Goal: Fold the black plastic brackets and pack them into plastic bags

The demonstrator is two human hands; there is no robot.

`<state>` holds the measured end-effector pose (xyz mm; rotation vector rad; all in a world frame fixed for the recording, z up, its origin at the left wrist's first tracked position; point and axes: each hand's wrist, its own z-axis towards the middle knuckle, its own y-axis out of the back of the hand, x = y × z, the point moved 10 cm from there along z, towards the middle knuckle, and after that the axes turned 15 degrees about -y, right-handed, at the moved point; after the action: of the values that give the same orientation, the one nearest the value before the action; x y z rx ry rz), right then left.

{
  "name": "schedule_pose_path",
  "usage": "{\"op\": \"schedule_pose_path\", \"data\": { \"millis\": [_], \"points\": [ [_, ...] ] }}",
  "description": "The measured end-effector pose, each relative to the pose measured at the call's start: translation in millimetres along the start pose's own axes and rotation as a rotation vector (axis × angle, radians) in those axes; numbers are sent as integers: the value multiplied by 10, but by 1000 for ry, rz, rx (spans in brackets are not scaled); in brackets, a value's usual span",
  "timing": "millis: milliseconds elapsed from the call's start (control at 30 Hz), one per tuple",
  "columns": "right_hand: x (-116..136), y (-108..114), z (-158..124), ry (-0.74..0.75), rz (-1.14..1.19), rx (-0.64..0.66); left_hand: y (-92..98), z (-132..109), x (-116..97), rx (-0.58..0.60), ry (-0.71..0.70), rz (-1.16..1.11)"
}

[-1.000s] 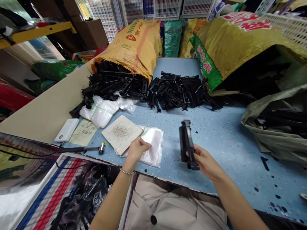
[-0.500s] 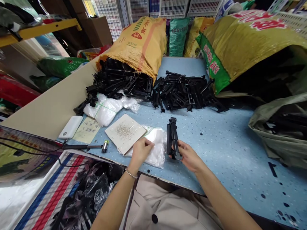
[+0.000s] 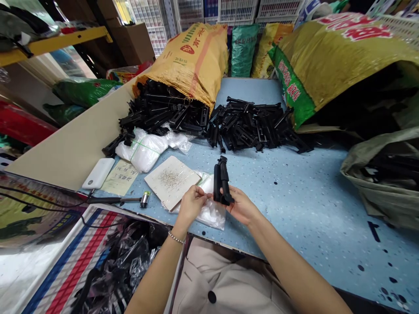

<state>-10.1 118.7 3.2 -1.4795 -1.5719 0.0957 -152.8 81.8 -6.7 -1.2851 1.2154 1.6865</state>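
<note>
My right hand (image 3: 241,205) is closed around a long, narrow black plastic part (image 3: 221,181), which it holds tilted above the tabletop. Close beside it, the fingertips of my left hand (image 3: 192,201) are pinched together at the upper edge of a thin clear plastic bag (image 3: 212,216). This bag lies on a flat stack, partly covered by a square pale board (image 3: 172,181) with small brownish specks on it. The exact grip of the left fingertips is partly hidden by the fingers themselves.
Piles of similar black parts (image 3: 248,124) lie at the back, some spilling from an orange sack (image 3: 196,61). Tied plastic bags (image 3: 144,150), a note (image 3: 120,178), a white power bank (image 3: 98,173) and a metal-headed tool (image 3: 144,199) lie left. Sacks (image 3: 386,183) stand right.
My right hand has brought the black part left, closer to my left hand. The plastic bag under the left fingers looks more crumpled.
</note>
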Motion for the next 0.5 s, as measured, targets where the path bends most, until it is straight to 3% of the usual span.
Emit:
{"op": "schedule_pose_path", "data": {
  "millis": [167, 300, 433, 500],
  "points": [
    [-35, 6, 70, 11, 19, -14, 48, -37, -6, -30, -41, 44],
    [-84, 127, 121, 33, -25, -87, 170, -92, -274, -31, -149, 88],
    [-94, 175, 94, 55, -48, -127, 324, -176, -775, 49, -407, 625],
    [-68, 178, -24, 98, -67, -137, 287, -179, -804, 140, -428, 817]
  ]
}}
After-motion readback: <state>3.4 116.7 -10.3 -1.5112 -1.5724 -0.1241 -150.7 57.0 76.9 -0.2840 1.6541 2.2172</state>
